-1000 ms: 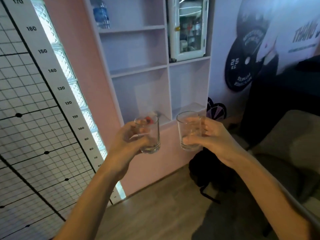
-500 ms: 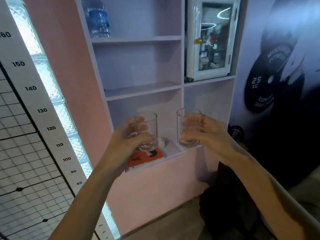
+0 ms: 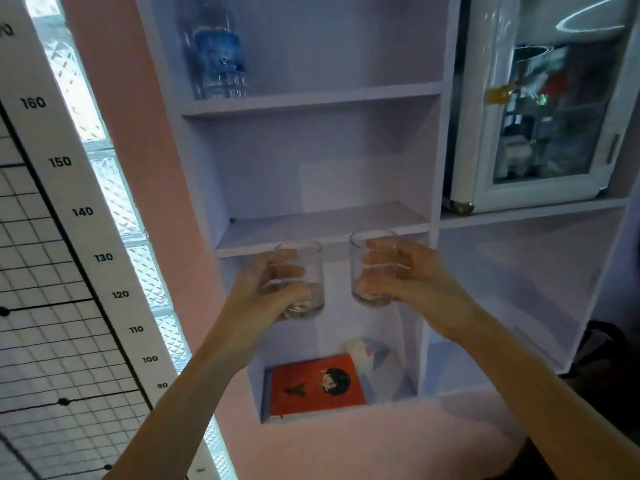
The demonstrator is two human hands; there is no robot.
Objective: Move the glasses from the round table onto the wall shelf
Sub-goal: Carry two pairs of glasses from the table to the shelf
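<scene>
Left hand [image 3: 258,299] is wrapping the left glass [image 3: 311,263], right hand [image 3: 415,285] the right glass [image 3: 370,297], fingers curling round both smooth clear cylinders, holding them upright just below the wall shelf [image 3: 322,226] matte lilac board, risking a rim clipping that hard edge, or slick glass slipping.

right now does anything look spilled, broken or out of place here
Nothing serious: the left glass and right glass are upright, whole, nothing spilled. Only a crumpled white wad lies loose beside the red book in the lowest compartment.
</scene>
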